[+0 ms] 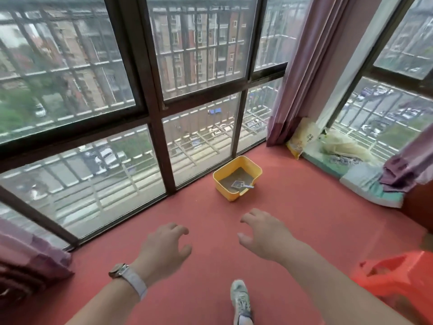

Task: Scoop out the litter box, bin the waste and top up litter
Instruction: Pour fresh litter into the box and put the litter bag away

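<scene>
Our 2 hands, left hand (164,247) and right hand (264,233), are open, empty; litter box (236,178) ahead; we should grasp the scoop (241,184) handle low.

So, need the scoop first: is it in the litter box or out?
In: the scoop lies on the litter inside the yellow litter box.
</scene>
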The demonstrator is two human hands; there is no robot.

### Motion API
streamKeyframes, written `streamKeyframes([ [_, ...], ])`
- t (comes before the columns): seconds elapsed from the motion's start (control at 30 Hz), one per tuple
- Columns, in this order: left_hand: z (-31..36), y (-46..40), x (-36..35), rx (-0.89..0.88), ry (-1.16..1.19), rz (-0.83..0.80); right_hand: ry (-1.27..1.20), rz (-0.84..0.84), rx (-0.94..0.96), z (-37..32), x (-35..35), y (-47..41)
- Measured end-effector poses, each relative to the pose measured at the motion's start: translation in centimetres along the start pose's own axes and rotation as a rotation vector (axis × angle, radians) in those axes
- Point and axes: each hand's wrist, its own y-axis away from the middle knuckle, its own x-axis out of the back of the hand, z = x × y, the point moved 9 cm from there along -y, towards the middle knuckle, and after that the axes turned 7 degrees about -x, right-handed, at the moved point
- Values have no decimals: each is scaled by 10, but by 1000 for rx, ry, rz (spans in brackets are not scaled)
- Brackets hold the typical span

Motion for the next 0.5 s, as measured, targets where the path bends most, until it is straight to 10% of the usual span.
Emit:
streamKeyframes([
  [0.5, -54, -75, 73, 414, 82, 137, 51, -69, 406, -76, 67, -191],
])
